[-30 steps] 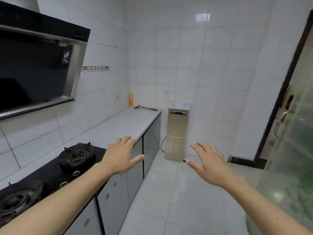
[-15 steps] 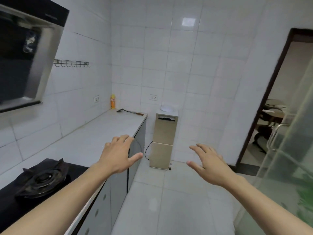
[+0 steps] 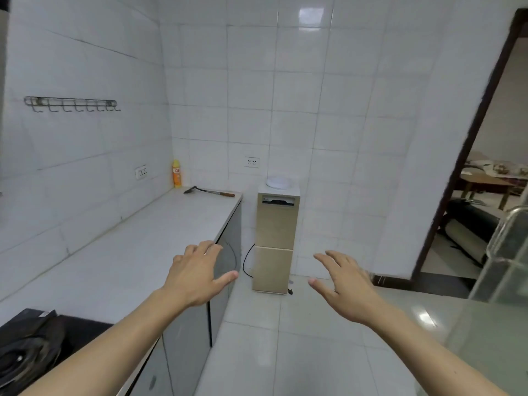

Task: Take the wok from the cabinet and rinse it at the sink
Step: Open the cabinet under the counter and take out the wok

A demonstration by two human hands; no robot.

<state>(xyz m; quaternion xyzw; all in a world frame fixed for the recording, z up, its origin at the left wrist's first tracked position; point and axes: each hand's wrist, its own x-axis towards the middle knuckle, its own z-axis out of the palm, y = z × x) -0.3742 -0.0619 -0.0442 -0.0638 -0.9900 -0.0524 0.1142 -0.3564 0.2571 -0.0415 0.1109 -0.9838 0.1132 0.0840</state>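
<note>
Walking along the counter, both hands empty, wok not yet found.

Over the last second the view has slid forward: the hood has left the frame and only a corner of the stove (image 3: 25,347) remains at lower left, so the search for the cabinet is just starting. The left hand (image 3: 197,277) and right hand (image 3: 347,285) hover with fingers spread, holding nothing. The wok is nowhere in view, probably behind the grey cabinet doors (image 3: 188,347) under the counter (image 3: 120,252); no sink shows either. At the counter's far end lie a spatula (image 3: 210,191) and an orange bottle (image 3: 177,173). A dispenser (image 3: 275,238) stands by the tiled wall, a doorway (image 3: 485,195) at right.
</note>
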